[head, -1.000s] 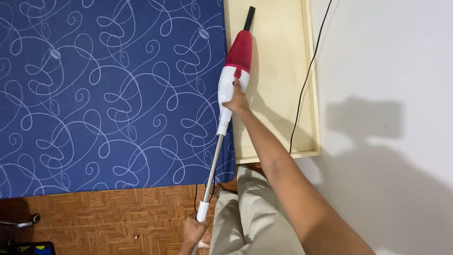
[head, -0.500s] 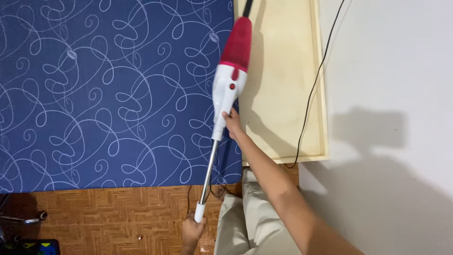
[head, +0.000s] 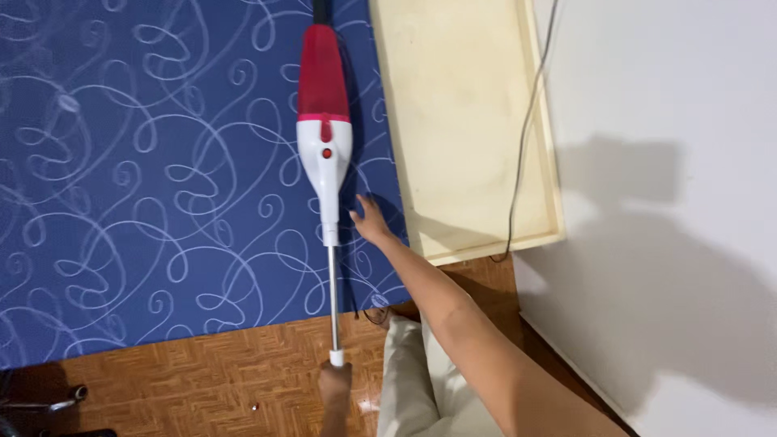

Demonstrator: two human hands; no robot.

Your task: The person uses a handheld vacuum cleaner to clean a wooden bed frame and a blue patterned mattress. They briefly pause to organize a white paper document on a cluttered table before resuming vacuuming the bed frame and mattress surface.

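Observation:
A stick vacuum [head: 324, 121] with a red and white body and a metal tube lies over the blue swirl-patterned mattress [head: 162, 178], its black nozzle cut off by the top edge. My left hand [head: 333, 382] grips the white end of the tube at the bottom of the view. Just right of the vacuum's white body, my right hand [head: 371, 220] hovers over the mattress edge with fingers spread, holding nothing.
A pale wooden bed base [head: 469, 121] with a raised rim lies bare to the right of the mattress. A black cord [head: 526, 129] runs across it and down. A white wall [head: 672, 162] is on the right, parquet floor [head: 202, 364] below, my beige trousers [head: 413, 380] at the bottom.
The vacuum has swung left, off the wooden base and onto the mattress. My right hand has let go of its white body and now sits beside it, fingers apart.

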